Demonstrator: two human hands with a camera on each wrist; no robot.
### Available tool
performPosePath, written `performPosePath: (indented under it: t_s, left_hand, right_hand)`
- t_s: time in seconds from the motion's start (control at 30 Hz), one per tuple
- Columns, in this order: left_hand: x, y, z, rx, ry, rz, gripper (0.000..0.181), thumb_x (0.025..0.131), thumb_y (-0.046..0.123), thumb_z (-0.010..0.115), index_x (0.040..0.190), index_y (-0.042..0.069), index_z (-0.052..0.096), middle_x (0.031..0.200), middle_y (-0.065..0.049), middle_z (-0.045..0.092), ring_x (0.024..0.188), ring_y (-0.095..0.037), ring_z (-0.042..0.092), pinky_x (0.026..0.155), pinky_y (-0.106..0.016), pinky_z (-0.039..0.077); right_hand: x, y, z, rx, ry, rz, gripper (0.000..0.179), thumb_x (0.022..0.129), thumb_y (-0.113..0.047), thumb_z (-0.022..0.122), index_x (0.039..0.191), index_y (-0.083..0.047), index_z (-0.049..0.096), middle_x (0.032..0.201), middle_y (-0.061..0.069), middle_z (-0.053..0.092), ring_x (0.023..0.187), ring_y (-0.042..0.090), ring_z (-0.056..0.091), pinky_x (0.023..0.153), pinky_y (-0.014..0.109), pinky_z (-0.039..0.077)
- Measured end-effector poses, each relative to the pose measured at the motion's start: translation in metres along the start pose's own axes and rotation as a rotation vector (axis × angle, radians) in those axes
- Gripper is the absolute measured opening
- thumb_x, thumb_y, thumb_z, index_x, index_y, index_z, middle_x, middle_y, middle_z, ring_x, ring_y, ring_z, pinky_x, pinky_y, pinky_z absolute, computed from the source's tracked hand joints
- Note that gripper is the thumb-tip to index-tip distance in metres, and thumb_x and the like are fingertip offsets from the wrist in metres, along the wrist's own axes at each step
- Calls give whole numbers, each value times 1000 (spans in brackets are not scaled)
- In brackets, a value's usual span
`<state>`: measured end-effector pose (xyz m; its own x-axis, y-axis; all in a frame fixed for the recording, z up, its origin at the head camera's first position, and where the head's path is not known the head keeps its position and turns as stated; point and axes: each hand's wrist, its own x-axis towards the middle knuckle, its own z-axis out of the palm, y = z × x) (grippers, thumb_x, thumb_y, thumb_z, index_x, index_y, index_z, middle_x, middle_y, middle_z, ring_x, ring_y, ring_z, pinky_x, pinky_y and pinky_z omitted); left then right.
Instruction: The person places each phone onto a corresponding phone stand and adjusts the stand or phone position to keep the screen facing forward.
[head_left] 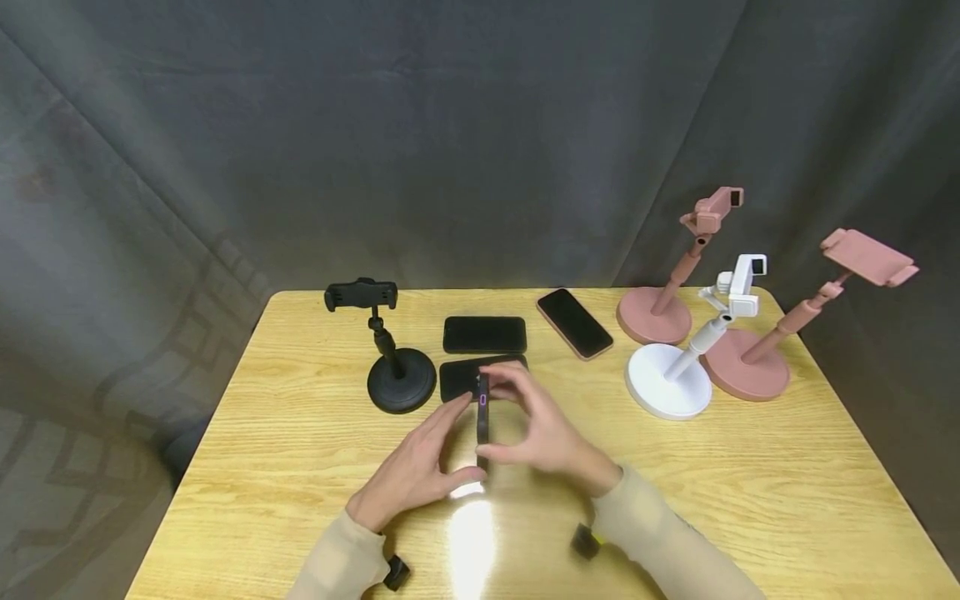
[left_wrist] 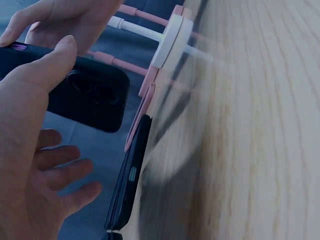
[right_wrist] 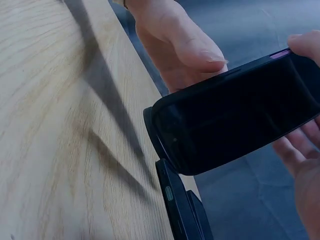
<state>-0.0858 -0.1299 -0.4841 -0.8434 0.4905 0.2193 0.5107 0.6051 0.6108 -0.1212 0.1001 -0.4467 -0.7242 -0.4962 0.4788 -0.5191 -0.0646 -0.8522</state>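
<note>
A smartphone in a black case (head_left: pixel 483 425) is raised on edge over the near middle of the table. My right hand (head_left: pixel 547 433) grips it, thumb on the near edge and fingertips on the far edge. In the left wrist view its back (left_wrist: pixel 100 102) shows two camera lenses; the right wrist view shows its dark screen (right_wrist: pixel 235 120). On the phone's left side is my left hand (head_left: pixel 416 467), fingers spread loosely, its thumb right at the phone's edge. Just beyond lies a black phone (head_left: pixel 459 379), partly covered by the right hand.
Farther back lies another black phone (head_left: pixel 484 335), with a pink-edged phone (head_left: pixel 574 322) to its right. A black phone stand (head_left: pixel 401 381) is at the left. On the right stand a white phone stand (head_left: pixel 669 382) and two pink ones, a rear stand (head_left: pixel 654 315) and a right stand (head_left: pixel 747 364).
</note>
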Motion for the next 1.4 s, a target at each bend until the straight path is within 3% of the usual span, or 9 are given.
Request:
performPosePath:
  t_s: [0.2,0.3,0.47,0.57,0.73,0.83,0.93,1.13,1.4]
  left_hand:
    - [3,6,2,-79,18,-6,101,84,45,84,163,16,29,163,-16,39,146,-35,43,115,-58,41]
    - [4,9,4,-67,62,48,101,83,43,85,163,14,30,162,-16,40,145,-34,45,115,-56,43]
    - [7,12,11,1,241,230,88,88,43,81,155,4,42,152,-17,52,134,-31,57,113,-46,48]
    - [9,13,15,31,353,296,74,92,41,78,147,0,51,143,-17,60,126,-30,63,112,-38,49]
    - [10,11,20,51,461,325,62,88,26,82,137,-3,59,132,-17,66,115,-30,68,109,-32,51]
    - [10,9,21,61,514,340,55,84,14,82,132,-4,62,127,-18,68,110,-31,69,107,-33,53]
    - [10,8,22,72,586,373,42,87,10,75,126,-4,66,120,-17,70,104,-31,71,101,-34,57]
    - [14,9,25,103,747,457,25,101,16,63,112,-5,71,108,-17,74,93,-31,72,94,-33,60]
    - [16,7,19,91,856,539,20,99,10,65,101,-8,73,96,-19,74,83,-34,73,89,-33,62]
  right_hand:
    - [-1,-1,0,57,34,-1,96,67,7,90,149,5,40,139,24,49,129,21,53,115,35,46]
    - [-1,0,2,89,85,19,94,67,11,87,147,9,38,140,26,48,129,19,53,115,33,46]
    - [-2,2,4,125,173,10,90,69,13,82,145,16,34,140,28,46,128,16,53,113,30,48]
    - [-2,3,5,163,220,-4,88,75,3,83,144,18,31,140,25,46,127,15,53,112,29,49]
    - [-2,4,9,308,298,-27,88,82,-16,85,143,18,32,137,16,51,125,16,55,111,28,49]
    - [-1,5,11,426,327,-33,81,83,-15,85,145,8,38,135,10,55,125,17,57,112,30,48]
    - [-2,5,13,504,354,-26,76,82,-12,85,145,-3,43,134,6,58,124,17,59,113,31,48]
    - [-4,5,17,540,399,-41,70,83,-9,84,142,-6,46,133,4,60,122,17,60,113,33,48]
    - [-5,8,21,559,393,-59,67,87,-8,81,145,-6,47,133,1,59,122,18,63,111,35,50]
